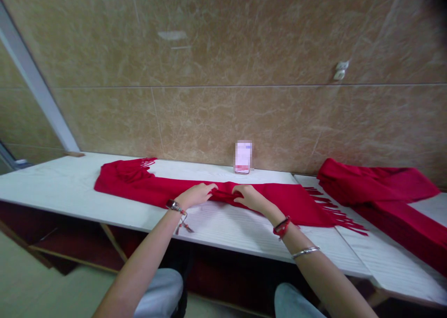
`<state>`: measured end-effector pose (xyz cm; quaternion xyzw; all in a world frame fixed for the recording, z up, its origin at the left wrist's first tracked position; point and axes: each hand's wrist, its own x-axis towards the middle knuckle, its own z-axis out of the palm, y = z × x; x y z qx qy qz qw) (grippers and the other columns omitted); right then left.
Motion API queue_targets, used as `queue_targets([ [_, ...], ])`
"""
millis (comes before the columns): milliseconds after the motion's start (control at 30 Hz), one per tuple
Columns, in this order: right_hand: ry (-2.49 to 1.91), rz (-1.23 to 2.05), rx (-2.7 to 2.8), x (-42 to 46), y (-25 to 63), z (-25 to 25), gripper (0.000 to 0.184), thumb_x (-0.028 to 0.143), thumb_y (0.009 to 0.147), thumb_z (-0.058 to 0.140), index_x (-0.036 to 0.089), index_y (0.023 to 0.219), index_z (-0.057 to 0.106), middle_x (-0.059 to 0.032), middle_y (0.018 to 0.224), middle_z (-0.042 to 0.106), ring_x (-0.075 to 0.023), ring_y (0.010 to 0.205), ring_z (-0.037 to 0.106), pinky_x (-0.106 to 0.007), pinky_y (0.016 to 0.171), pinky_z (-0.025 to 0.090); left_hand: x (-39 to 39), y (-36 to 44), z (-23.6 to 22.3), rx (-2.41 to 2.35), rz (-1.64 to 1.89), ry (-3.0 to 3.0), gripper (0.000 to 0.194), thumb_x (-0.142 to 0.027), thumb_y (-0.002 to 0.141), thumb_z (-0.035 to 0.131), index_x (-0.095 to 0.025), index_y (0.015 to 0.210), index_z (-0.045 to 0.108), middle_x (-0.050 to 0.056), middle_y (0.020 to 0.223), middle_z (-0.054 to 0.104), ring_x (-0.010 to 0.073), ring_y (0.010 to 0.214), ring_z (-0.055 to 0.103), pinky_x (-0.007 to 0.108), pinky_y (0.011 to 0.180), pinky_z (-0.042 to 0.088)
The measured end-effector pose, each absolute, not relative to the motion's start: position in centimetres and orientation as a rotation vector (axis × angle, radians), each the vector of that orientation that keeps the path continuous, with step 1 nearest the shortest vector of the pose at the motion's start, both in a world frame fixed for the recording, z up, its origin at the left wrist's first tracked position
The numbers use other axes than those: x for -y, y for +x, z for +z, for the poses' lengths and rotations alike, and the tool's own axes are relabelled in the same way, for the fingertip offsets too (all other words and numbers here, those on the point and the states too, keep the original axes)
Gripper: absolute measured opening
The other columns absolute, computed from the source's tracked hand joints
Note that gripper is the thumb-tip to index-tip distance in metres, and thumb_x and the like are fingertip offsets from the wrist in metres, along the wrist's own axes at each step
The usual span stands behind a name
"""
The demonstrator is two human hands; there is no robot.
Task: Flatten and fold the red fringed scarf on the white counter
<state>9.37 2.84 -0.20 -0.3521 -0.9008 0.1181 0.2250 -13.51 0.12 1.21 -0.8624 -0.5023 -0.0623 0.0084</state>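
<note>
A long red scarf (284, 199) with fringed ends lies stretched along the white countertop (223, 227). Near its middle, my left hand (197, 194) grips the cloth with curled fingers. A short way to the right, my right hand (248, 197) pinches the same scarf, and the fabric between the two hands is gathered into a narrow bunch. The scarf's left end is folded over on itself, with a bit of fringe showing at the back. Its right end lies flat, the tassels spread toward the right.
A second red scarf (373, 183) lies folded on the counter at the right. Behind my hands, a phone (242, 157) leans against the tiled wall (202, 118). Open shelves (77, 243) sit below the countertop. A small white object (341, 70) is fixed on the wall.
</note>
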Motion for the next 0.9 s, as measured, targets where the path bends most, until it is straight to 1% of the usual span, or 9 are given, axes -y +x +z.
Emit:
queue_targets([
  [100,-1.044,0.28,2.472,-2.8,9.1,-0.1,0.011,0.012,0.076,0.054,0.015,0.079,0.064,-0.0049,0.078,0.067,-0.0153,0.072,0.058,-0.025,0.069,0.042,0.2,-12.9,1.0,1.599,-0.123,-2.642,0.029,-0.016,0.087,0.038,-0.019,0.114,0.048,0.007,0.088,0.064,0.0205,0.081,0.061,0.027,0.067,0.044],
  [200,-1.099,0.223,2.453,-2.7,9.0,0.3,0.013,0.014,0.079,0.052,0.014,0.079,0.065,-0.0067,0.081,0.067,-0.0158,0.073,0.059,-0.025,0.07,0.042,0.2,-11.4,0.4,1.473,-0.218,-2.576,0.023,-0.02,0.083,0.047,-0.018,0.106,0.05,0.01,0.102,0.059,0.0219,0.094,0.057,0.029,0.078,0.043],
  [267,-1.116,0.207,2.442,-2.8,9.1,0.6,0.014,0.013,0.08,0.051,0.014,0.081,0.065,-0.0069,0.083,0.068,-0.0156,0.076,0.059,-0.023,0.071,0.042,0.2,-10.4,0.0,1.431,-0.267,-2.531,0.02,-0.021,0.082,0.05,-0.017,0.101,0.052,0.011,0.106,0.057,0.0225,0.096,0.055,0.03,0.08,0.043],
  [333,-1.136,0.208,2.437,-2.9,9.4,0.8,0.016,0.013,0.08,0.05,0.014,0.082,0.066,-0.0067,0.084,0.068,-0.0154,0.077,0.06,-0.023,0.072,0.041,0.1,-9.9,-0.1,1.44,-0.293,-2.51,0.018,-0.017,0.085,0.044,-0.017,0.1,0.054,0.01,0.101,0.059,0.0214,0.092,0.057,0.03,0.078,0.044],
  [433,-1.17,0.207,2.464,-3.1,10.2,1.1,0.016,0.013,0.08,0.051,0.014,0.082,0.066,-0.0074,0.085,0.068,-0.016,0.079,0.06,-0.023,0.073,0.041,0.1,-10.1,0.4,1.42,-0.273,-2.555,0.026,-0.008,0.085,0.037,-0.016,0.101,0.054,0.01,0.096,0.062,0.0208,0.09,0.059,0.03,0.077,0.044],
  [567,-1.146,0.251,2.509,-3.2,11.1,1.1,0.015,0.012,0.078,0.052,0.015,0.082,0.066,-0.0062,0.085,0.068,-0.0155,0.078,0.06,-0.022,0.073,0.042,0.4,-11.0,0.6,1.518,-0.102,-2.564,0.03,-0.009,0.085,0.036,-0.013,0.112,0.047,0.01,0.081,0.064,0.0226,0.075,0.062,0.03,0.065,0.045],
  [633,-1.154,0.256,2.497,-3.3,11.3,0.9,0.016,0.011,0.079,0.05,0.015,0.08,0.066,-0.0057,0.083,0.068,-0.0151,0.077,0.06,-0.022,0.072,0.042,0.5,-11.0,0.3,1.586,-0.099,-2.517,0.032,-0.006,0.083,0.035,-0.013,0.113,0.045,0.01,0.079,0.062,0.0212,0.071,0.061,0.028,0.061,0.045],
  [767,-1.202,0.203,2.484,-3.5,11.7,0.8,0.017,0.013,0.082,0.048,0.015,0.081,0.065,-0.007,0.086,0.068,-0.0157,0.079,0.06,-0.023,0.074,0.041,0.6,-10.4,0.1,1.595,-0.232,-2.346,0.036,0.002,0.077,0.033,-0.016,0.1,0.053,0.011,0.1,0.055,0.0183,0.082,0.057,0.027,0.067,0.044],
  [900,-1.296,0.181,2.513,-3.9,12.6,0.7,0.017,0.017,0.084,0.046,0.015,0.083,0.063,-0.0087,0.088,0.067,-0.0161,0.08,0.06,-0.022,0.074,0.04,0.8,-11.2,1.5,1.671,-0.273,-2.167,0.029,-0.003,0.078,0.036,-0.016,0.087,0.061,0.011,0.098,0.052,0.0205,0.089,0.054,0.03,0.073,0.044],
])
